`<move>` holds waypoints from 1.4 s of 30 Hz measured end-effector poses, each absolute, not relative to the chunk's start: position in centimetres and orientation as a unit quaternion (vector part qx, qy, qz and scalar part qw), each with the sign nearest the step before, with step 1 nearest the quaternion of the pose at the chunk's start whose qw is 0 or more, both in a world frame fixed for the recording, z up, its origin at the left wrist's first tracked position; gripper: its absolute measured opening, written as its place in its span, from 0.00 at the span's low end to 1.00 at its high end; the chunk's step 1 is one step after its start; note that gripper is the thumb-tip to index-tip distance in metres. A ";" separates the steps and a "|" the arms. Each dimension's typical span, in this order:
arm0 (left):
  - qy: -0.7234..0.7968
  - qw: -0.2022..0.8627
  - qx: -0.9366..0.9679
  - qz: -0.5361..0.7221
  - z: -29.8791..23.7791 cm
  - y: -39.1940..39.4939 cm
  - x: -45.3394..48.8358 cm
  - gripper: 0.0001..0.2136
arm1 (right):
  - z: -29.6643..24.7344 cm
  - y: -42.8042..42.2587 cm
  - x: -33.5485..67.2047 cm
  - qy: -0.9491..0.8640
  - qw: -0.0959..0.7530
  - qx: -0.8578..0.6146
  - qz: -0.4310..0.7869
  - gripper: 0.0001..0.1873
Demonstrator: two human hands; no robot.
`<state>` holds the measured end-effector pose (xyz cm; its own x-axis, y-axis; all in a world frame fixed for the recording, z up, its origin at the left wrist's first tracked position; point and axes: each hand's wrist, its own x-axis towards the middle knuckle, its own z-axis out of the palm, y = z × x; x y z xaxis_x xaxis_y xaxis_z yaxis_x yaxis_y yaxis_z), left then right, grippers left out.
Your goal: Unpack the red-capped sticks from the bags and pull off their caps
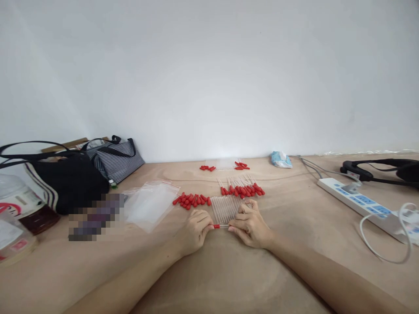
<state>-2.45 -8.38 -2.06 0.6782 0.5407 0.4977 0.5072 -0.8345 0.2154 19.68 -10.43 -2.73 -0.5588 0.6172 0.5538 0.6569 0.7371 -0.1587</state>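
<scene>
Between my hands lies a dropper, level from side to side. My left hand (pixel 196 229) pinches its red rubber bulb (pixel 216 226), and my right hand (pixel 249 224) has closed on its thin clear tube (pixel 224 226). Tube and bulb meet end to end; how deep one sits in the other is too small to tell. Just beyond my fingers is a row of bare clear tubes (pixel 225 209), partly covered by my right hand. Loose red bulbs (pixel 191 200) are heaped left of that row. Behind it lie several droppers (pixel 245 189) with red bulbs on their tubes.
Near the wall is a clear bag (pixel 224 164) with red bulbs beside it. Plastic zip bags (pixel 152 205) lie left, before a striped bag (pixel 119 159), a black bag (pixel 77 179) and bottles (pixel 16 205). A power strip (pixel 360 203) with cables stands right, below a tissue pack (pixel 280 159).
</scene>
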 end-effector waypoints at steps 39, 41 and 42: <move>0.607 0.011 0.747 0.270 1.7 -0.4 -4.0 0.09 | -3.3 -9.1 23.0 -0.636 0.329 -0.698 -0.007 0.12; 0.602 0.028 0.760 0.241 1.7 0.2 -1.4 0.08 | -3.2 -8.9 23.6 -0.604 0.318 -0.731 0.020 0.10; 0.609 0.036 0.759 0.227 1.6 0.6 0.0 0.09 | -3.1 -8.9 23.8 -0.596 0.307 -0.741 0.034 0.10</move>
